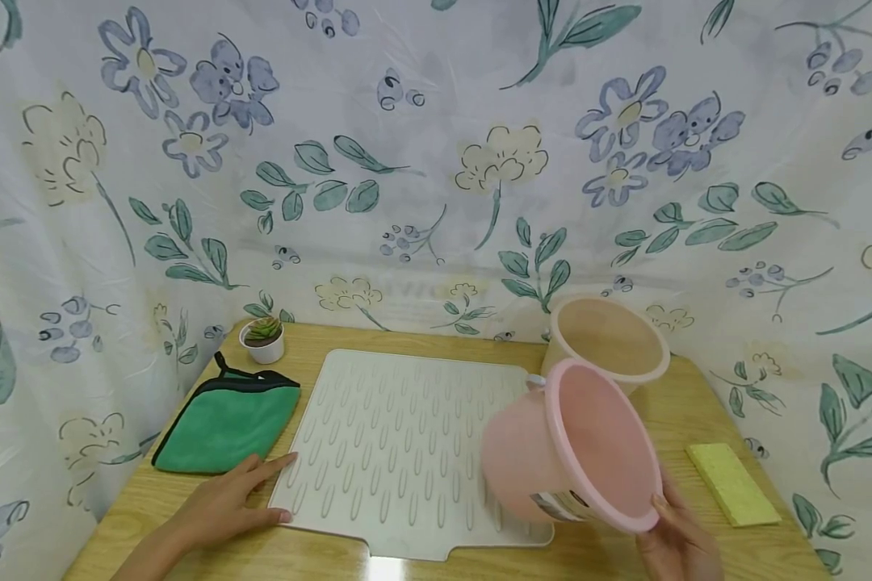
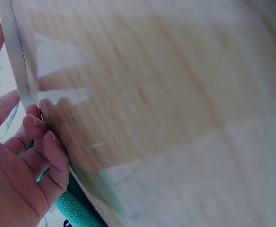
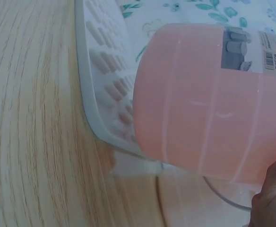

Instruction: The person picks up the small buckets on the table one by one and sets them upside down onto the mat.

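Note:
My right hand [image 1: 674, 528] grips the rim of a pink plastic bucket [image 1: 523, 452] at its lower right, thumb at the inside edge. Tilted on its side, the bucket has its mouth toward the right and overlaps the right part of a white ridged draining mat [image 1: 407, 436] in the head view. A printed label [image 3: 251, 52] shows on its wall in the right wrist view. My left hand [image 1: 221, 504] touches the mat's left edge, with the index finger and thumb spread along it. In the left wrist view, that hand's other fingers [image 2: 53, 156] bend loosely beside the edge.
Behind the pink bucket stands a beige bucket [image 1: 563, 355]. A yellow sponge cloth [image 1: 732, 484] lies at the right. At the left are a folded green cloth [image 1: 225, 428] with black trim and a small potted succulent [image 1: 265, 343]. A floral curtain [image 1: 436, 161] hangs behind the wooden table.

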`<state>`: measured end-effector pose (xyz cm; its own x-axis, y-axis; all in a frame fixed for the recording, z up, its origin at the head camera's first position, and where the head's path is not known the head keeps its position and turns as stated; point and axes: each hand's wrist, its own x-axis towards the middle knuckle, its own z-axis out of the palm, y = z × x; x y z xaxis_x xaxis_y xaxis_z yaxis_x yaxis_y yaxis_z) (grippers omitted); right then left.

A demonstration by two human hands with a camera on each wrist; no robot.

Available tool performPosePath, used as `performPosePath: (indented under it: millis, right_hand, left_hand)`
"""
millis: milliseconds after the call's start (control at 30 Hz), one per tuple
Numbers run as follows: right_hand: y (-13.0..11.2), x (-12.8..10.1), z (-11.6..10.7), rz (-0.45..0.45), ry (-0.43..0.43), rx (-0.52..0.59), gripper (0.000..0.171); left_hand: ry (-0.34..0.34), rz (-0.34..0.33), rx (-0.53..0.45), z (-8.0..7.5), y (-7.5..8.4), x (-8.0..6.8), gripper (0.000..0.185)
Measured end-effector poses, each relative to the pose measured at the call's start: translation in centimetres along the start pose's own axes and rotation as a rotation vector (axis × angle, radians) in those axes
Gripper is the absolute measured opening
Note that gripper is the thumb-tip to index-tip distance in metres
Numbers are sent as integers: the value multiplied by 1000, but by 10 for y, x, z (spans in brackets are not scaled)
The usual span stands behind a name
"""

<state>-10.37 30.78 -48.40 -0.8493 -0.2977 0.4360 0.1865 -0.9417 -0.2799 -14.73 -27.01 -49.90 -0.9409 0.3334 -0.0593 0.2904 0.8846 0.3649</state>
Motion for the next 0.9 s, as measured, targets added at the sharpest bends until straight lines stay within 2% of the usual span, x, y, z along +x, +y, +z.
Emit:
performPosePath:
  millis: [200, 433, 600, 900]
  right_hand:
    - [7, 2, -3, -17, -18, 16, 57]
    - [14, 3, -3, -35, 24, 20, 56]
    - [19, 5, -3, -34, 19, 45, 54]
    - [27, 9, -6, -42, 33, 73, 55]
  left_hand:
    - [4, 4, 9, 0, -1, 0, 77]
    - [13, 11, 0, 1, -2, 0, 77]
    - [20, 21, -3, 1, -2, 1, 76]
    - [-2, 3, -3, 0, -1, 1, 77]
